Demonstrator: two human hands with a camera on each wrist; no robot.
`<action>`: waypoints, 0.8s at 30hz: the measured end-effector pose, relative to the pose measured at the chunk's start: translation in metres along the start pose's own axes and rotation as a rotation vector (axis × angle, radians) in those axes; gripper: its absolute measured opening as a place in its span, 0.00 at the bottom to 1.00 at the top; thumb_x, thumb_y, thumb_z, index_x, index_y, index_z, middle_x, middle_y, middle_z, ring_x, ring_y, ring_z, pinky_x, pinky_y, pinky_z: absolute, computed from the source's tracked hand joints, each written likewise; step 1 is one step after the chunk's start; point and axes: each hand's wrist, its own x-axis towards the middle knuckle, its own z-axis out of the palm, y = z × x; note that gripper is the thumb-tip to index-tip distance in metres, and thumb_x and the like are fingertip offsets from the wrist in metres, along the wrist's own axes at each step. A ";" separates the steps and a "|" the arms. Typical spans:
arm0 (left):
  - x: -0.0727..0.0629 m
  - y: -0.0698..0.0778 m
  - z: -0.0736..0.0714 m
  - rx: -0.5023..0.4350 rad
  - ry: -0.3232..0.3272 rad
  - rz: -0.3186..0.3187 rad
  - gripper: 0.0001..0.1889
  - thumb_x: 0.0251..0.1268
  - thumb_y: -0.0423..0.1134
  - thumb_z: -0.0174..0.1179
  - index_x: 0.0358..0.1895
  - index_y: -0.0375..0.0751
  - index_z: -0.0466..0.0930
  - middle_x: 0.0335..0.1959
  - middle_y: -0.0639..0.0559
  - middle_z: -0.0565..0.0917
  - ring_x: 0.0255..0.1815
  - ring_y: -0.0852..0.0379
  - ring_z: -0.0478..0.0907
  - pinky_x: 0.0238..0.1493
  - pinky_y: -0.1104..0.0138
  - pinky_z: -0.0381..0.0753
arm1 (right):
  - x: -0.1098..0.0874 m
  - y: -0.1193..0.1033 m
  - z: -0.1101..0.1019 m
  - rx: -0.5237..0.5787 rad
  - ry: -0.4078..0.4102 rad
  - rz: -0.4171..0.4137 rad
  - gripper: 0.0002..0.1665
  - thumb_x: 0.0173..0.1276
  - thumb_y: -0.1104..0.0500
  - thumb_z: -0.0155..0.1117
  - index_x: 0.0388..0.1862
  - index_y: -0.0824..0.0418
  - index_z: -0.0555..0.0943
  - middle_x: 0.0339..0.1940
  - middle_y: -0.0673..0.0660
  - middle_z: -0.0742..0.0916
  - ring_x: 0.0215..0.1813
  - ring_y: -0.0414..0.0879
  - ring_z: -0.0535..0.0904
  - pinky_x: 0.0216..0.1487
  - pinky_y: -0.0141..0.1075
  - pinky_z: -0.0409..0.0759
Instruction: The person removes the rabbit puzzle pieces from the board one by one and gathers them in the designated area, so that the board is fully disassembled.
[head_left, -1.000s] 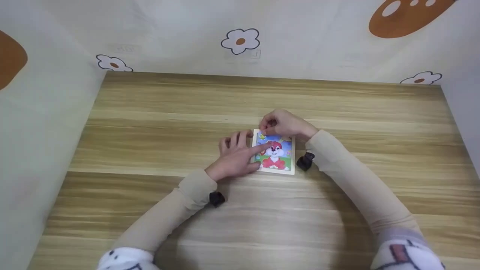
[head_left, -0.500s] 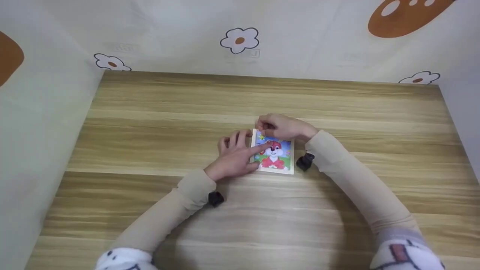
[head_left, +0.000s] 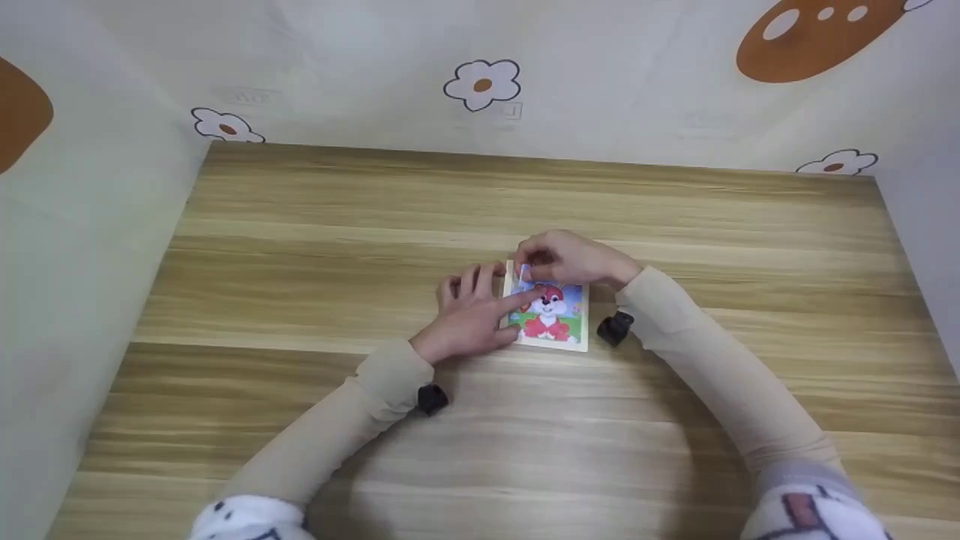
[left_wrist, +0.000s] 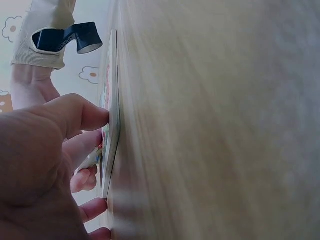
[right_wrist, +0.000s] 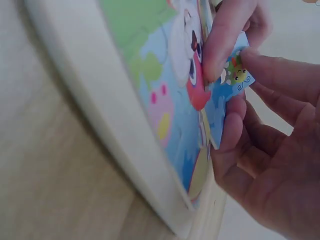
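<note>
Nearest you, your left hand [head_left: 469, 321] lies at the left side of the puzzle board [right_wrist: 105, 100], fingers spread, index finger [right_wrist: 223, 47] on the printed rabbit [head_left: 548, 328]. Just beyond, your right hand [head_left: 576, 257] pinches the puzzle piece [right_wrist: 218, 109] at the board's far left corner, tilted up, long axis roughly along the far edge, butterfly [right_wrist: 240, 75] end leftward.

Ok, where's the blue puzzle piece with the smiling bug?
In the right wrist view, the right hand pinches the blue puzzle piece at the far edge of the cartoon animal puzzle, beside the left index finger.
</note>
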 end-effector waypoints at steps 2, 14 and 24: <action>0.000 0.000 0.000 -0.009 -0.010 -0.005 0.33 0.65 0.47 0.54 0.73 0.72 0.58 0.72 0.39 0.49 0.70 0.36 0.42 0.58 0.39 0.44 | -0.001 0.003 0.001 0.018 0.009 -0.011 0.05 0.69 0.68 0.58 0.38 0.65 0.81 0.36 0.55 0.83 0.37 0.45 0.74 0.42 0.38 0.72; 0.001 0.002 -0.001 -0.018 -0.026 -0.021 0.33 0.66 0.46 0.54 0.73 0.73 0.57 0.74 0.36 0.47 0.72 0.34 0.41 0.59 0.37 0.42 | -0.007 0.011 0.006 0.094 0.086 -0.002 0.09 0.69 0.69 0.56 0.44 0.66 0.81 0.43 0.56 0.83 0.44 0.47 0.76 0.45 0.38 0.74; 0.002 0.004 -0.001 -0.007 -0.037 -0.036 0.33 0.67 0.47 0.54 0.73 0.74 0.55 0.75 0.38 0.45 0.72 0.33 0.40 0.60 0.37 0.40 | -0.009 0.011 0.006 -0.020 0.104 -0.034 0.09 0.70 0.68 0.56 0.45 0.65 0.81 0.45 0.55 0.82 0.49 0.49 0.75 0.53 0.43 0.71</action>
